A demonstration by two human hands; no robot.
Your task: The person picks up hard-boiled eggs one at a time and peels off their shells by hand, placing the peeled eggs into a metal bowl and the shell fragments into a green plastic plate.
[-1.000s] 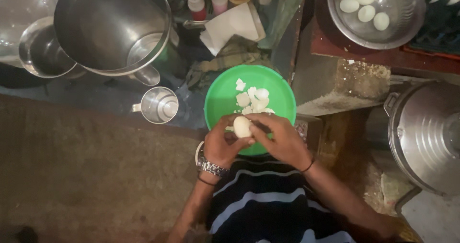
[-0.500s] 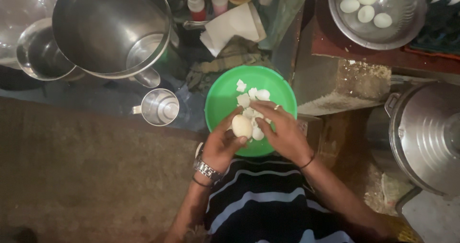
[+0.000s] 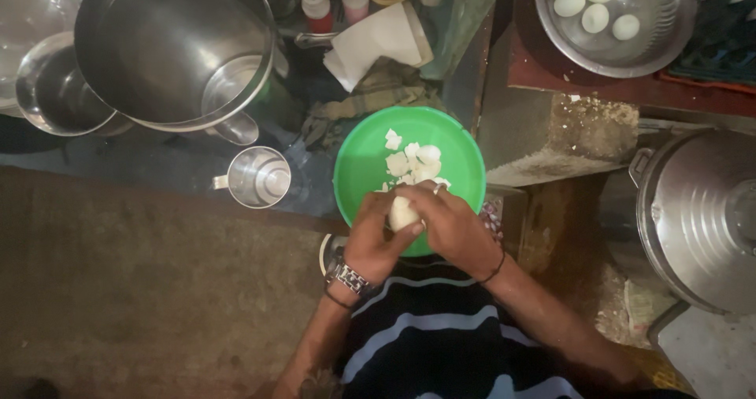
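Both hands close on a white egg [image 3: 403,212] over the near rim of the green bowl [image 3: 362,163]: left hand [image 3: 374,241] cups it, right hand [image 3: 449,224] curls over it. Shell bits [image 3: 413,163] lie inside the bowl; a small steel cup [image 3: 258,177] stands left of it

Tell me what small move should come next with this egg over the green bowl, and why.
Probably pick off another bit of shell and drop it in the green bowl. Both the left hand and right hand grip the egg above it, and white shell pieces already lie inside.
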